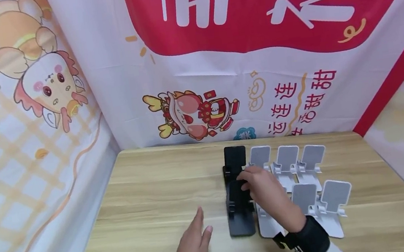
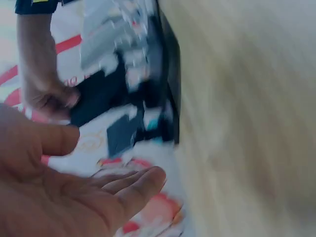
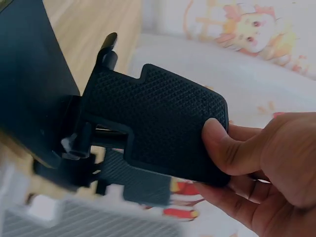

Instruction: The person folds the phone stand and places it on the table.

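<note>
My right hand [image 1: 266, 192] pinches the upper edge of the front black phone stand [image 1: 241, 223]. In the right wrist view, the thumb lies on the textured back plate [image 3: 168, 118] and the fingers are behind it. This stand's base sits on the table, its plate tilted up. Just behind it stands another black phone stand [image 1: 234, 156], partly hidden by the front one. To the left, over the table, my left hand [image 1: 191, 246] holds nothing. Its fingers are extended with the thumb apart, and the left wrist view shows the palm [image 2: 64, 197].
Several white phone stands with grey pads, such as the front right one [image 1: 335, 193] and the back right one [image 1: 312, 156], stand in two rows right of the black ones. The wooden table [image 1: 150, 201] meets a printed cloth [image 1: 119, 111] at the back and sides.
</note>
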`<act>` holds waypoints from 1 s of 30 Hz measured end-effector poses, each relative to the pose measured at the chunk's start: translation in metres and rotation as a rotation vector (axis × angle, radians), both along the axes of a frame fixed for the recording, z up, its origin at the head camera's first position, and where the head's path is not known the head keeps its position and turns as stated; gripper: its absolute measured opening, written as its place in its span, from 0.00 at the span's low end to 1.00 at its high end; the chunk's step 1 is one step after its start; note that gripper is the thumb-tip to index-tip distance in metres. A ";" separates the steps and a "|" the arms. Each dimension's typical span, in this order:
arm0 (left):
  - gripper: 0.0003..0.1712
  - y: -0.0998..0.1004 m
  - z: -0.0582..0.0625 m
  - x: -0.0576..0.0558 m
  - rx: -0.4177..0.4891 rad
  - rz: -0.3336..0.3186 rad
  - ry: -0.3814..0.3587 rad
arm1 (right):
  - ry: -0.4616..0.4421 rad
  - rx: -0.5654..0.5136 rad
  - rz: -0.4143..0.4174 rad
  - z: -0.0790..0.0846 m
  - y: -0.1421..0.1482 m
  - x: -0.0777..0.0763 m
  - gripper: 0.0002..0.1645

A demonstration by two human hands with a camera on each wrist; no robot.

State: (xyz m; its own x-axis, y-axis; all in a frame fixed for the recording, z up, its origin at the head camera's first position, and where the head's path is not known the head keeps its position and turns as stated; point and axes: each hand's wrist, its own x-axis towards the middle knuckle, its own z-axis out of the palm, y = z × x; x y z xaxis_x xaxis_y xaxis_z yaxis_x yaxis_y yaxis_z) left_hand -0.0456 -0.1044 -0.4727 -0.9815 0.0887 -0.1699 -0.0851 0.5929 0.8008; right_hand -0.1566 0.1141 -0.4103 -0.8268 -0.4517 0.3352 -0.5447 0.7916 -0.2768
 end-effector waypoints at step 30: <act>0.23 0.000 0.034 -0.010 0.915 0.079 -0.321 | -0.488 -0.502 0.236 0.027 -0.017 0.029 0.28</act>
State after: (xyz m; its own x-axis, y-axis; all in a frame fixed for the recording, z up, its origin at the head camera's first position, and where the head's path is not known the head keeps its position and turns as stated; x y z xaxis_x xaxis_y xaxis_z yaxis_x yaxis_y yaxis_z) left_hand -0.0553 -0.1040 -0.4388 -0.9093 0.2552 -0.3288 -0.3926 -0.2638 0.8811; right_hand -0.1272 0.0971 -0.3830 -0.8345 -0.5250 0.1673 -0.4070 0.3825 -0.8295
